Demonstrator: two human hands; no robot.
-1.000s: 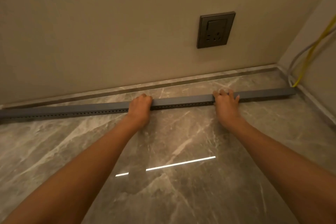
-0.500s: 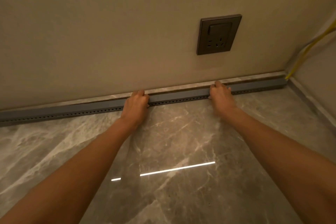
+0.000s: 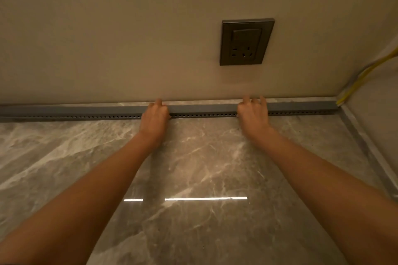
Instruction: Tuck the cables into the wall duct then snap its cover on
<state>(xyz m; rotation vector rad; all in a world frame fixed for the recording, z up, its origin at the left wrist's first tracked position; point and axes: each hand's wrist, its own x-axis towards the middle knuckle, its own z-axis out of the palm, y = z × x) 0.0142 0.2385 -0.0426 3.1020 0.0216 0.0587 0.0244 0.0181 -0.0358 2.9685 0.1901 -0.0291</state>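
1. Grey plastic duct (image 3: pixel 301 107) runs across the middle of the frame, lying along the foot of the wall (image 3: pixel 107 38) on the marble floor (image 3: pixel 204 168), with a row of small holes along its lower front edge.
2. Its top looks closed along the whole visible length, so the cover seems to be on; whether it is fully snapped home I cannot tell.
3. Yellow and pale cables (image 3: pixel 364 75) emerge at the duct's right end and climb the corner at the right of the frame, so the run inside appears tucked.
4. What is likely left: pressing along the length to seat it.
5. Left hand (image 3: pixel 155 114), centre frame, curls over the duct, fingers hooked on its top.
6. Right hand (image 3: pixel 253 114), below the socket (image 3: pixel 246 42), lies flatter, fingers spread over the top edge, arms outstretched.
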